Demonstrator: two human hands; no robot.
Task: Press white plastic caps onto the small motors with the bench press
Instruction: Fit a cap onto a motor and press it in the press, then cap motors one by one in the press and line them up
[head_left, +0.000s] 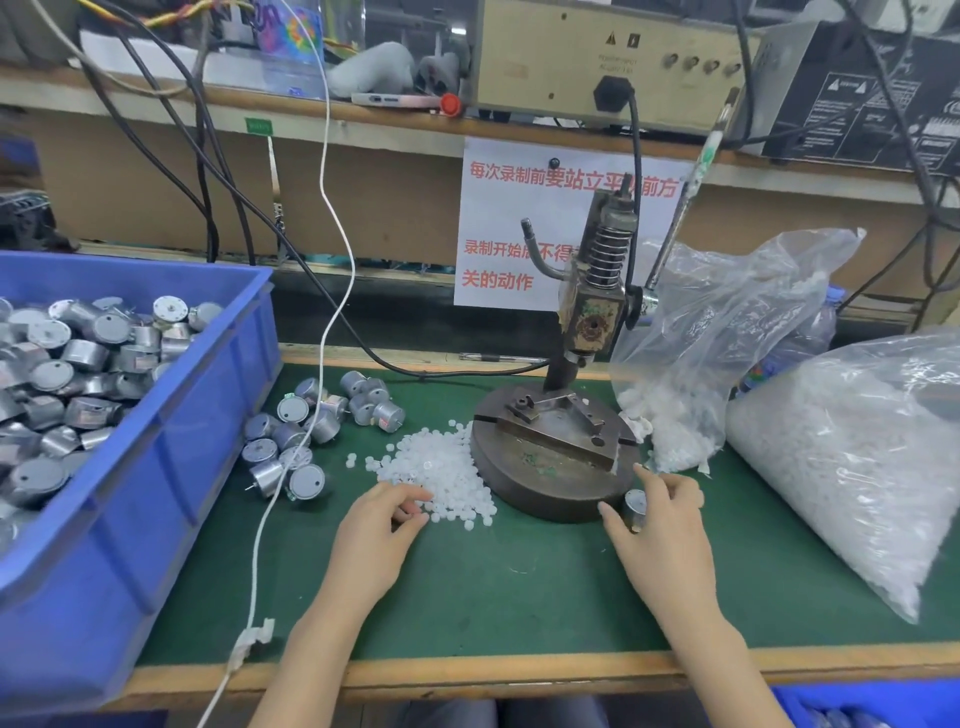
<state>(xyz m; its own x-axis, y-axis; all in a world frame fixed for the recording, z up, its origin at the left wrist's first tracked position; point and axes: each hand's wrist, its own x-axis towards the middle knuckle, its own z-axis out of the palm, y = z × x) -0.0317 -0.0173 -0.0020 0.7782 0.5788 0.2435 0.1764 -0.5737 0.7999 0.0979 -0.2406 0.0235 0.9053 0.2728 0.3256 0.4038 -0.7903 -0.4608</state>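
On the green table (519, 597), the left hand (387, 525) curls its fingertips into the near edge of the pile of white caps (441, 467); whether its grip holds a cap cannot be told. The right hand (660, 525) has its grip closed on one motor (635, 509), just beside the bench press (556, 457) base at its 5 o'clock. Loose motors (311, 426) lie at the press's 9 o'clock, and farther that way is a blue bin (156, 467) of motors. Clear bags (857, 467) of white pieces sit at 3 o'clock. At 12 o'clock hangs a sign (498, 218), partly hidden, reading in red "每次录制前要站立平…前方", "录制开始…不得", "关的动作". The shelf box's (597, 57) lettering is blurred.
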